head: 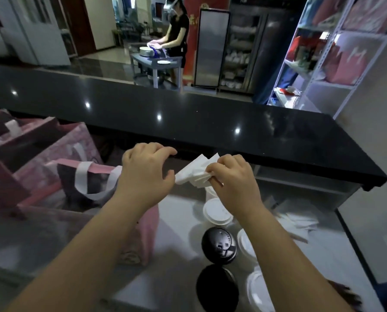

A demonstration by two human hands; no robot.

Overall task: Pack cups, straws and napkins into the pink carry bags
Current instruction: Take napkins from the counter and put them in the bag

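Between our fingertips sits a crumpled wad of white napkins [196, 174]. Our right hand [233, 179] pinches it with curled fingers. Our left hand [145, 172] holds nothing, its fingers loosely curved and the thumb just beside the wad's corner. Below the left fingers stands the pink carry bag [151, 233], partly hidden by our forearm. The lidded cups [218, 246] under the right wrist are blurred.

no legible text, red banner [196, 25] glyphs blurred, black lid [219, 245] print blurred

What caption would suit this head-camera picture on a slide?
Right hand pinches white napkins close to the left hand, near a pink carry bag and lidded cups.
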